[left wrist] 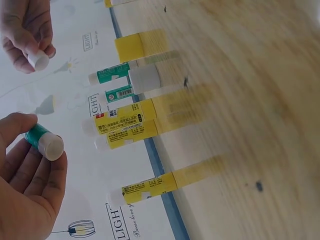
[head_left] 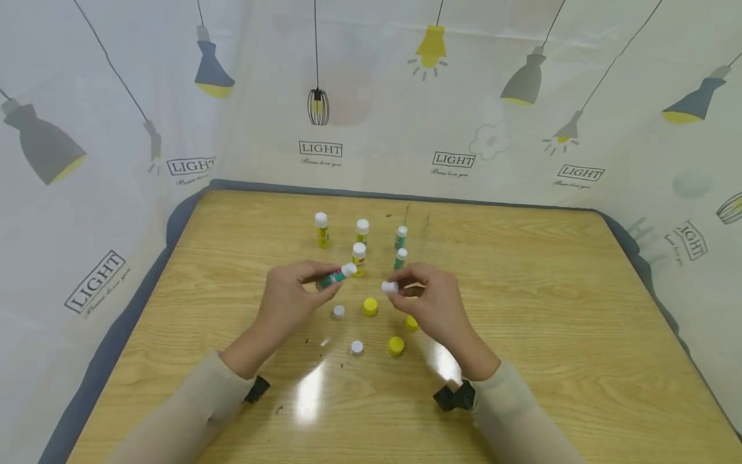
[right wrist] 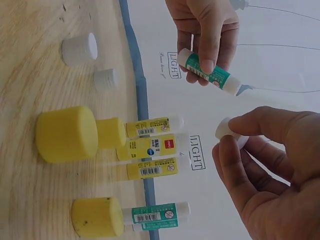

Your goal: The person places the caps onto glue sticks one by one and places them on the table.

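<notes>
My left hand [head_left: 292,293] grips a green-labelled glue stick [head_left: 333,278] between thumb and fingers, tilted, its white end pointing up and right. Across from it, my right hand [head_left: 431,299] pinches a small white cap [head_left: 390,287] between thumb and fingertips. The two are held apart above the table. In the right wrist view both ends of the glue stick [right wrist: 207,72] are white, and the cap [right wrist: 227,131] is partly covered by fingers. On the table below lie two white caps, one nearer [head_left: 357,348] and one farther [head_left: 339,312], and three yellow caps [head_left: 370,306].
Behind the hands stand three yellow glue sticks [head_left: 322,232] and two green glue sticks [head_left: 401,238], all upright with white tops. The wooden table [head_left: 551,309] ends at a printed curtain [head_left: 382,96] at the back and sides.
</notes>
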Motion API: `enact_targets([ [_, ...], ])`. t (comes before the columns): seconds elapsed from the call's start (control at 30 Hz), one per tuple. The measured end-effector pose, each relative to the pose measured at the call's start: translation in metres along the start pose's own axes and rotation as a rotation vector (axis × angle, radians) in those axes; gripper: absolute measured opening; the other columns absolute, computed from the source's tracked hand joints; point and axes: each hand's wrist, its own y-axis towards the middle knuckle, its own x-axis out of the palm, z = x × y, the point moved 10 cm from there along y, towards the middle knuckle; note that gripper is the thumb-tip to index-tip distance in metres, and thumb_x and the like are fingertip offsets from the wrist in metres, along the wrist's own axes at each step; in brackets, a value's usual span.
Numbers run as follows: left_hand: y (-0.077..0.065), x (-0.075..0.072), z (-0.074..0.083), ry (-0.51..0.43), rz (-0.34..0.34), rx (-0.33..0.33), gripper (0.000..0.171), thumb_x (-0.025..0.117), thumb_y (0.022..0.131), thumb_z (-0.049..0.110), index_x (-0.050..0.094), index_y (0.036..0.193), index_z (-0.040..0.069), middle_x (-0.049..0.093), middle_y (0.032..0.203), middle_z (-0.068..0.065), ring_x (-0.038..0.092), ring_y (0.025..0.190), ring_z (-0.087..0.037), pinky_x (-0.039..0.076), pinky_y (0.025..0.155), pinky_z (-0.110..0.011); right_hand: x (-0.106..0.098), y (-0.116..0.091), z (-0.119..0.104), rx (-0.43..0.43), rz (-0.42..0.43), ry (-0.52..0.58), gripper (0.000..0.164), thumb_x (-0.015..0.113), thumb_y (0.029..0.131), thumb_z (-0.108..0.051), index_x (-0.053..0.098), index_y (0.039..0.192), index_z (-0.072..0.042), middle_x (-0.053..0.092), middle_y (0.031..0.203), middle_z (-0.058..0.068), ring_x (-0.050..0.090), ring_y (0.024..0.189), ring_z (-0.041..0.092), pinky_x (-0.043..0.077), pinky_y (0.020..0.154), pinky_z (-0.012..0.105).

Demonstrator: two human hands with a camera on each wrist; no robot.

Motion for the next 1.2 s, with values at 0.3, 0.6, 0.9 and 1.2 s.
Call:
enact_targets([
  [0.3, -0.002, 0.008, 0.015, 0.198, -0.002, 0.192, 0.022, 0.085, 0.083, 0.012, 0.08, 0.104, 0.013, 0.078, 0.102, -0.002, 0.074, 0.08, -0.014, 0.057, 0.058, -0.024, 0.001, 0.002, 0.007, 0.032, 0.041, 0.104, 0.015, 0.08, 0.087, -0.006, 0.076, 0.101, -0.01, 0.074, 0.103, 0.004, 0.073, 0.092, 0.019, 0.063, 0.078, 0.027],
  [0.6, -0.003, 0.013, 0.026, 0.217, -0.011, 0.233, 0.025, 0.086, 0.081, 0.008, 0.08, 0.104, 0.013, 0.078, 0.103, -0.003, 0.074, 0.081, -0.011, 0.061, 0.061, -0.026, 0.006, 0.0, 0.009, 0.048, 0.056, 0.195, 0.016, 0.078, 0.088, -0.004, 0.075, 0.104, -0.008, 0.072, 0.105, 0.008, 0.072, 0.098, 0.021, 0.063, 0.082, 0.03],
  [0.9, -0.003, 0.016, 0.032, 0.241, -0.009, 0.284, 0.026, 0.087, 0.08, 0.007, 0.08, 0.104, 0.012, 0.077, 0.103, -0.002, 0.073, 0.086, -0.013, 0.062, 0.066, -0.027, 0.008, 0.0, 0.005, 0.026, 0.069, 0.211, 0.016, 0.078, 0.09, -0.008, 0.076, 0.106, -0.009, 0.073, 0.106, 0.007, 0.071, 0.101, 0.02, 0.062, 0.085, 0.029],
  [1.2, -0.005, 0.016, 0.04, 0.288, -0.001, 0.33, 0.027, 0.089, 0.077, 0.008, 0.08, 0.102, 0.009, 0.077, 0.105, -0.004, 0.074, 0.09, -0.016, 0.061, 0.069, -0.022, 0.01, -0.001, 0.001, 0.014, 0.059, 0.216, 0.02, 0.077, 0.091, -0.009, 0.075, 0.109, -0.004, 0.073, 0.108, 0.012, 0.071, 0.101, 0.024, 0.062, 0.085, 0.029],
])
